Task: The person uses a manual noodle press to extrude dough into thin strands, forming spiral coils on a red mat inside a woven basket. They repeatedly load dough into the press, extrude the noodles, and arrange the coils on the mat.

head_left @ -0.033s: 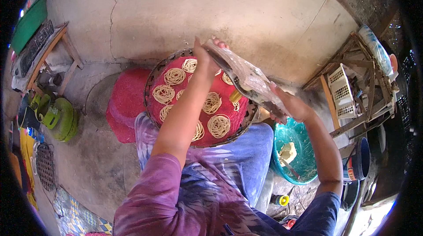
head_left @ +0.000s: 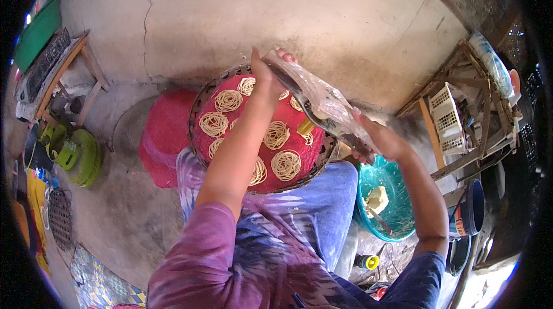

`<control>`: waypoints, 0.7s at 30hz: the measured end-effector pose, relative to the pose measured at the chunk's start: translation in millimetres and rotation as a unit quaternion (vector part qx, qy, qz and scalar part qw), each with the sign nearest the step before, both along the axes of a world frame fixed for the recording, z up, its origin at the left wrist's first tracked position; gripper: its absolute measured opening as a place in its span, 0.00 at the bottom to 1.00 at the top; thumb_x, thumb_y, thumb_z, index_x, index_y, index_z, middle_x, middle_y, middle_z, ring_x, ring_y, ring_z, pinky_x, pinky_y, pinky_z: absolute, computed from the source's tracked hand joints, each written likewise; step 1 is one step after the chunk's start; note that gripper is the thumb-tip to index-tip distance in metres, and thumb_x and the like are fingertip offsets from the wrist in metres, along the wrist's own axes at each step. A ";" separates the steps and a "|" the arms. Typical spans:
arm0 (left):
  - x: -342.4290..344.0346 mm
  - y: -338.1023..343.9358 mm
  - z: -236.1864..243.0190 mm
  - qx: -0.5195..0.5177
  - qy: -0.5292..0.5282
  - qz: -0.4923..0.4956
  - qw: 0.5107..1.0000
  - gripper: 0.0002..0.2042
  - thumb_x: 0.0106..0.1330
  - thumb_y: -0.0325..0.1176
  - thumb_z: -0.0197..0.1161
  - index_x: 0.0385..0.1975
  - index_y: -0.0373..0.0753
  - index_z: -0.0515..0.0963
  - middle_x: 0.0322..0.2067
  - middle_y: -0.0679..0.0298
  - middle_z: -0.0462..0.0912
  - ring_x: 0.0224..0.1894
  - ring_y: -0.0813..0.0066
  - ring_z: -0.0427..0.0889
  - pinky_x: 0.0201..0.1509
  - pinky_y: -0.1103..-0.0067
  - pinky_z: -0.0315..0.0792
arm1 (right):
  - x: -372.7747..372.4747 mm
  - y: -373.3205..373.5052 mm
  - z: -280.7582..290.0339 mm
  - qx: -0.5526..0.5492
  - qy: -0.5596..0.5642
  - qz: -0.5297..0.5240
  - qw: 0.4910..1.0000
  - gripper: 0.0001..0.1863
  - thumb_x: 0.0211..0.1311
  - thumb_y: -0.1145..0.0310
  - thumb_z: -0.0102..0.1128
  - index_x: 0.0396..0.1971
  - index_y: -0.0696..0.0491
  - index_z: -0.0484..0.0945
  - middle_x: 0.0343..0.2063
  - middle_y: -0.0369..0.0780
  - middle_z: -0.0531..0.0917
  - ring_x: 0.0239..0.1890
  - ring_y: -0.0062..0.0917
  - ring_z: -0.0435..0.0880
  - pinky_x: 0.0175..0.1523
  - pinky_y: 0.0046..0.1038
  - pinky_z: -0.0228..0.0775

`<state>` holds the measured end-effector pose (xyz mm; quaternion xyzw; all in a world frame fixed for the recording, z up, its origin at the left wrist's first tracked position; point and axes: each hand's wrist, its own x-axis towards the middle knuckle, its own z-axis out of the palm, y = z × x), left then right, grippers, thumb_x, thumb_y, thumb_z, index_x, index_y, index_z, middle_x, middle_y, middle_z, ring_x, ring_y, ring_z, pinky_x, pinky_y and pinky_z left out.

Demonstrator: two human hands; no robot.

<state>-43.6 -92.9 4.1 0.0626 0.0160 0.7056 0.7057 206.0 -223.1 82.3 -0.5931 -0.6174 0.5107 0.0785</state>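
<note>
My left hand (head_left: 265, 72) grips the upper left end of a long, whitish, dark-edged board (head_left: 315, 98), and my right hand (head_left: 377, 139) grips its lower right end. The board slants over a round woven tray (head_left: 200, 93) lined with red mesh (head_left: 233, 159). A short yellow cylinder (head_left: 306, 127) shows under the board's middle, above the tray. Several coiled nests of pale noodles, such as this noodle nest (head_left: 286, 165), lie on the mesh; some are hidden by my left forearm. The tray is on or just above my lap.
A teal basin (head_left: 396, 217) with pale dough (head_left: 377, 199) sits at my right, near a dark bucket (head_left: 469, 208) and a wooden rack (head_left: 432, 130) with a white basket (head_left: 448, 119). At left are red mesh sheets (head_left: 161, 142), a green gas cylinder (head_left: 80, 159) and a wooden stand (head_left: 75, 61).
My left hand has shifted very slightly to the left on the board. Otherwise the view looks the same.
</note>
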 end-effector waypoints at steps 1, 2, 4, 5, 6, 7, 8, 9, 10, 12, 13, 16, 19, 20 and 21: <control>-0.1 -2.1 2.4 0.007 0.004 -0.001 1.000 0.26 0.71 0.58 0.28 0.25 0.44 0.66 0.17 0.69 0.65 0.22 0.71 0.66 0.36 0.70 0.67 | 1.8 -4.3 3.6 0.000 0.026 0.017 1.000 0.39 0.66 0.32 0.31 0.42 0.56 0.75 0.16 0.42 0.78 0.14 0.24 0.77 0.17 0.25 0.69; -0.9 -4.9 5.1 0.031 0.008 0.012 0.999 0.26 0.71 0.58 0.28 0.25 0.44 0.66 0.17 0.69 0.65 0.22 0.71 0.66 0.36 0.71 0.67 | 3.0 -8.1 6.8 0.010 0.005 -0.018 1.000 0.39 0.66 0.32 0.32 0.41 0.56 0.76 0.16 0.41 0.78 0.14 0.23 0.76 0.17 0.24 0.67; 7.5 -10.4 9.2 -0.027 -0.001 0.000 1.000 0.25 0.71 0.57 0.28 0.25 0.45 0.65 0.18 0.69 0.65 0.22 0.73 0.65 0.36 0.71 0.66 | 6.7 -13.0 14.7 -0.002 0.009 -0.035 0.999 0.41 0.65 0.31 0.33 0.39 0.57 0.77 0.17 0.40 0.77 0.13 0.20 0.74 0.16 0.23 0.64; 10.4 -11.7 12.2 -0.021 -0.006 -0.005 1.000 0.25 0.71 0.57 0.28 0.25 0.45 0.65 0.18 0.69 0.65 0.22 0.73 0.65 0.36 0.71 0.66 | 6.8 -10.7 18.1 0.028 -0.043 -0.039 0.998 0.41 0.64 0.31 0.34 0.38 0.59 0.78 0.17 0.40 0.77 0.12 0.20 0.73 0.15 0.23 0.64; 12.2 -13.5 14.1 -0.048 -0.020 -0.025 0.998 0.25 0.71 0.56 0.28 0.25 0.45 0.65 0.18 0.69 0.65 0.22 0.73 0.65 0.36 0.72 0.66 | 6.4 -10.3 18.4 0.043 -0.031 -0.009 0.999 0.41 0.64 0.31 0.35 0.37 0.59 0.78 0.17 0.40 0.77 0.12 0.20 0.73 0.15 0.23 0.64; 11.5 -12.7 18.0 -0.037 -0.002 -0.015 0.999 0.24 0.71 0.56 0.29 0.25 0.45 0.65 0.18 0.70 0.65 0.22 0.74 0.64 0.36 0.72 0.65 | 4.5 -8.4 17.1 0.057 -0.034 -0.001 0.998 0.42 0.64 0.31 0.35 0.36 0.60 0.78 0.16 0.40 0.77 0.12 0.20 0.73 0.15 0.23 0.63; 10.6 -12.4 20.6 0.007 0.016 0.002 1.000 0.24 0.71 0.56 0.29 0.25 0.45 0.65 0.18 0.70 0.65 0.22 0.75 0.64 0.36 0.72 0.65 | 2.8 -6.2 14.9 0.066 -0.058 -0.018 0.996 0.42 0.64 0.31 0.36 0.35 0.61 0.78 0.15 0.40 0.76 0.11 0.20 0.73 0.15 0.24 0.63; 6.5 -11.4 23.7 0.020 0.027 0.006 0.999 0.24 0.71 0.56 0.29 0.25 0.45 0.65 0.18 0.70 0.65 0.22 0.75 0.65 0.36 0.72 0.65 | -0.2 -5.9 9.7 0.079 -0.063 -0.032 0.994 0.43 0.64 0.32 0.36 0.32 0.63 0.79 0.14 0.40 0.76 0.12 0.22 0.74 0.16 0.26 0.65; 2.8 -10.7 25.8 0.031 0.035 0.017 0.999 0.24 0.71 0.56 0.29 0.25 0.45 0.65 0.18 0.71 0.65 0.22 0.75 0.65 0.36 0.72 0.65 | -2.2 -6.6 4.4 0.086 -0.035 -0.026 0.995 0.43 0.64 0.32 0.36 0.31 0.63 0.79 0.13 0.40 0.76 0.13 0.23 0.74 0.17 0.26 0.65; -2.9 -11.3 25.9 0.034 0.044 0.002 0.998 0.24 0.71 0.56 0.29 0.24 0.45 0.64 0.17 0.71 0.65 0.21 0.74 0.65 0.35 0.72 0.65 | -3.9 -10.7 -4.3 0.067 0.001 -0.048 0.997 0.43 0.65 0.32 0.37 0.30 0.64 0.79 0.13 0.40 0.75 0.13 0.24 0.75 0.18 0.27 0.66; -3.2 -12.9 22.9 0.011 0.053 0.007 0.999 0.24 0.71 0.56 0.29 0.24 0.45 0.64 0.16 0.71 0.65 0.20 0.74 0.65 0.35 0.72 0.65 | -1.4 -13.5 -5.2 0.056 0.008 -0.037 0.998 0.42 0.65 0.33 0.37 0.32 0.63 0.79 0.14 0.40 0.76 0.14 0.24 0.75 0.19 0.28 0.66; 7.6 -16.3 8.0 -0.018 0.035 -0.002 0.999 0.24 0.71 0.56 0.28 0.24 0.46 0.65 0.16 0.71 0.65 0.19 0.73 0.65 0.34 0.71 0.66 | 9.3 -23.3 -4.0 0.085 0.004 -0.035 0.996 0.40 0.66 0.34 0.36 0.32 0.62 0.79 0.13 0.40 0.76 0.14 0.24 0.76 0.19 0.27 0.66; 23.6 -10.6 -7.0 0.010 -0.006 -0.038 0.999 0.25 0.71 0.57 0.28 0.23 0.46 0.65 0.15 0.72 0.64 0.19 0.75 0.65 0.31 0.72 0.65 | 23.0 -23.5 -1.8 0.042 -0.044 -0.021 0.998 0.38 0.69 0.37 0.32 0.32 0.58 0.78 0.15 0.41 0.78 0.13 0.24 0.76 0.19 0.26 0.67; 25.4 -6.8 -10.7 0.020 -0.013 -0.041 0.999 0.25 0.71 0.57 0.28 0.22 0.47 0.65 0.14 0.73 0.64 0.18 0.75 0.64 0.31 0.73 0.65 | 26.3 -20.8 -4.0 0.056 -0.035 0.004 0.998 0.38 0.69 0.36 0.31 0.34 0.59 0.78 0.16 0.41 0.79 0.13 0.25 0.77 0.20 0.26 0.68; 27.0 -2.6 -13.5 0.038 -0.023 -0.048 0.998 0.25 0.71 0.57 0.28 0.21 0.47 0.65 0.14 0.73 0.64 0.18 0.76 0.64 0.30 0.73 0.64 | 30.4 -19.3 -8.0 0.032 0.008 -0.021 0.999 0.39 0.68 0.34 0.31 0.37 0.59 0.77 0.19 0.43 0.80 0.14 0.27 0.78 0.21 0.27 0.70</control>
